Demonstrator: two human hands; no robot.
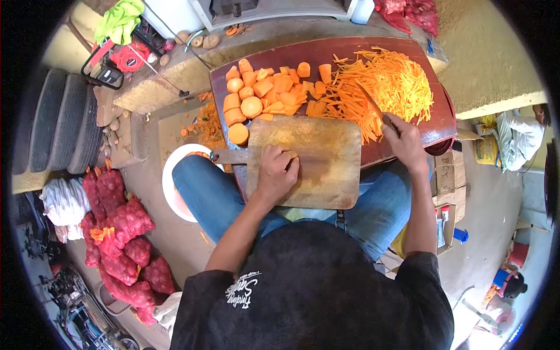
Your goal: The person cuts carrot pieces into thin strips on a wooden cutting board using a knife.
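Note:
A wooden cutting board (326, 140) with a handle on its left side lies at the near edge of a dark red table. My left hand (277, 174) rests on the board with its fingers curled in; whatever they may hold is hidden. My right hand (403, 140) is wrapped round the handle of a knife (370, 99), whose blade lies over the heap of carrot strips (396, 81). To the left of that heap sit peeled carrot chunks (251, 107) and flat carrot slices (286, 99). The bare wood between my hands shows damp, darker patches.
The dark red table (280, 55) stands before my knees. A white basin (175, 192) is by my left leg, near carrot peelings (211, 125) on the floor. Red net sacks (131, 224) and tyres (55, 122) are on the left. Another person (519, 140) is at the far right.

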